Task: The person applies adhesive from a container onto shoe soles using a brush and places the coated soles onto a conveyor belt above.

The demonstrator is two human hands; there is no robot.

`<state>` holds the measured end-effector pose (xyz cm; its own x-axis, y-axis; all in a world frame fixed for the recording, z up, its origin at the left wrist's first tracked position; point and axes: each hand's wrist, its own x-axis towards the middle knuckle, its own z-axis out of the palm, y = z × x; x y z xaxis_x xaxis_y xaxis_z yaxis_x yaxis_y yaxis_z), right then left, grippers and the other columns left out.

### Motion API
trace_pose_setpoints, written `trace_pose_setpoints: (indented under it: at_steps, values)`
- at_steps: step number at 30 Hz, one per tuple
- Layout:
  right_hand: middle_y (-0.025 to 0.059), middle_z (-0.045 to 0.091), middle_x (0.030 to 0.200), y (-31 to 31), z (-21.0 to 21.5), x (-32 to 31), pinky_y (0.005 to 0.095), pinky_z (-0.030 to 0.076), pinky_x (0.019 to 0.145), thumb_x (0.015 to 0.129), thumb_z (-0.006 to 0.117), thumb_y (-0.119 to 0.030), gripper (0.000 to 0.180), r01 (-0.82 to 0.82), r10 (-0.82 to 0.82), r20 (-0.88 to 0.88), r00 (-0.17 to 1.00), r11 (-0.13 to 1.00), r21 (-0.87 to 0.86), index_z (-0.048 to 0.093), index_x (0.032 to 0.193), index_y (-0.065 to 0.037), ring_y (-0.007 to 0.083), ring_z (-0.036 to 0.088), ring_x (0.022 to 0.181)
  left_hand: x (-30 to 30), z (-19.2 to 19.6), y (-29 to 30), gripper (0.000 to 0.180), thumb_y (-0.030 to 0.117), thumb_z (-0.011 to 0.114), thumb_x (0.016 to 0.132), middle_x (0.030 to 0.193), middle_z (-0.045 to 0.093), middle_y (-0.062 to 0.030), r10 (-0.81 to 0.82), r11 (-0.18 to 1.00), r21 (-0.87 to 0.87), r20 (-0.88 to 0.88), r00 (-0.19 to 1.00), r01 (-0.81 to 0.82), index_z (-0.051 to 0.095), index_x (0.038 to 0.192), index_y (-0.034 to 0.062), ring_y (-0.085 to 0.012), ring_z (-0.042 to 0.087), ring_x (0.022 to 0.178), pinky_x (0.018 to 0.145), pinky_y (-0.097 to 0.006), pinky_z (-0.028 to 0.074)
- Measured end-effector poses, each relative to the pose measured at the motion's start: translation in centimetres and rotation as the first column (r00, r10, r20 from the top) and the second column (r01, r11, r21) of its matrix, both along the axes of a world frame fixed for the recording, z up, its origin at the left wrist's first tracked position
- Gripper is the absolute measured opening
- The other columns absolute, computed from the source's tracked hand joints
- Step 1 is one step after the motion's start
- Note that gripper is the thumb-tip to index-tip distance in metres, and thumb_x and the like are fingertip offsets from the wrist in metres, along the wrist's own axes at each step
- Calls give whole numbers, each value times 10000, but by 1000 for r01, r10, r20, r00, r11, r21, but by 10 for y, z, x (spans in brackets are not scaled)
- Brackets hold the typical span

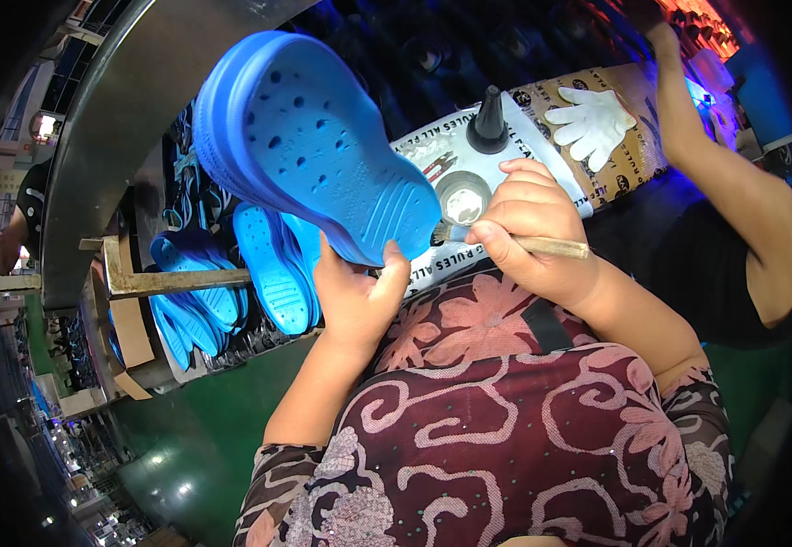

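Observation:
A blue foam shoe sole (323,150), dotted with small holes at its wide end and ridged at the heel, is held up by my left hand (360,283) with thumb and fingers around its heel end. My right hand (537,228) grips a brush (542,244) with a wooden handle; its dark bristles are at the heel edge, and whether they touch cannot be told. Just behind the brush sits a small round dish (462,198) with whitish contents. A black cone-shaped bottle (489,126) stands beyond it on a white printed sheet (542,146).
More blue soles (273,273) are gathered at the left beside a metal frame bar (173,281). A white glove (589,123) lies on brown printed covering (628,164). At the right is a co-worker's arm (733,173). A broad metal edge (109,118) curves along the upper left.

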<state>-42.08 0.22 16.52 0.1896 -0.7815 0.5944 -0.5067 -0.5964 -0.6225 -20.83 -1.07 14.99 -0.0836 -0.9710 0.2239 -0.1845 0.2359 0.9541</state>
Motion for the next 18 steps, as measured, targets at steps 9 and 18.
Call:
trace_pose_setpoints:
  at_steps: [9,18]
  values:
    - [42,579,633,-3,4,-4,393,430,809,825,655,-181,196,39,-36,-45,998,998,50,631,666,-69,239,556,625,6,-16,-1,353,-20,643,713,814,660,-123,12,967,-252,201,979,40,529,1047,-41,-198,660,700,649,-285,511]
    - [45,618,676,-6,0,1,391,424,813,818,661,-163,190,27,-26,-77,997,1000,11,630,654,-72,237,583,662,4,-19,-2,384,-21,651,703,826,653,-144,14,942,-328,235,972,66,531,1067,-35,-251,655,671,631,-315,513]
